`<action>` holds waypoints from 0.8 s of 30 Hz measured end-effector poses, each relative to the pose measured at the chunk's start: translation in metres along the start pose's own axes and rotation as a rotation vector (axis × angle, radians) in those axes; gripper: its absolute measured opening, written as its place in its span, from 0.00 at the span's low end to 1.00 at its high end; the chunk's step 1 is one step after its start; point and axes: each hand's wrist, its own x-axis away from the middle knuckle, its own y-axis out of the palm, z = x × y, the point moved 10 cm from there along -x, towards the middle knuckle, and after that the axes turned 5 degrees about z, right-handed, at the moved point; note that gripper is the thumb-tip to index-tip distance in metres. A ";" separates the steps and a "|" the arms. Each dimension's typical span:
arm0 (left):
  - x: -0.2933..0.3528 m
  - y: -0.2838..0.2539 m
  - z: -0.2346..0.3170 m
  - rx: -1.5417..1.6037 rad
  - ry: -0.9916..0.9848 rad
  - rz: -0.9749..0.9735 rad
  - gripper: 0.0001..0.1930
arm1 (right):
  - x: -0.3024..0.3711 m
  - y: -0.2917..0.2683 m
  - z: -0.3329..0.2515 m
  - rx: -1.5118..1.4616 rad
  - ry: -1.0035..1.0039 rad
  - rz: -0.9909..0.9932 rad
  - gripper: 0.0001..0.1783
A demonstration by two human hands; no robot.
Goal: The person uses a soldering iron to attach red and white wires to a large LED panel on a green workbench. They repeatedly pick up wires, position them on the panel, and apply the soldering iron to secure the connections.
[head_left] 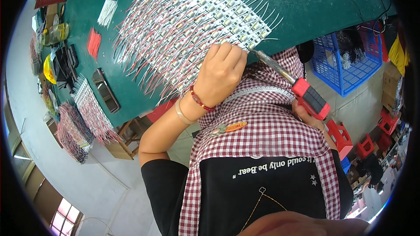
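Observation:
A wide panel of small white circuit boards [197, 6] lies on the green table, bristling with red and white wires. My left hand [223, 70] rests at its near right edge, fingers curled and pinched together; whatever lies between the fingertips is hidden. My right hand [302, 114], partly behind the tool, is closed round a soldering iron [311, 98] with a red and black handle. The iron's metal tip points up-left and reaches the panel's edge, close beside my left fingers. I cannot tell whether the tip touches a board.
Left on the green table [306, 0] are white wires [107, 12], red wires [93, 43], a phone [105, 90] and another wired panel [91, 105], near a yellowish bottle [57, 34]. A blue crate [345, 72] and red stools [339, 139] stand on the right.

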 end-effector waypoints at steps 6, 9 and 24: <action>0.000 0.000 0.000 -0.005 0.005 -0.023 0.08 | 0.003 -0.002 -0.003 0.150 -0.115 0.056 0.07; 0.002 0.000 -0.001 -0.016 0.005 -0.020 0.09 | 0.012 -0.007 0.021 0.040 -0.038 0.021 0.07; 0.011 -0.003 0.002 -0.164 0.027 -0.051 0.11 | -0.030 -0.007 -0.031 -0.392 -0.022 0.201 0.11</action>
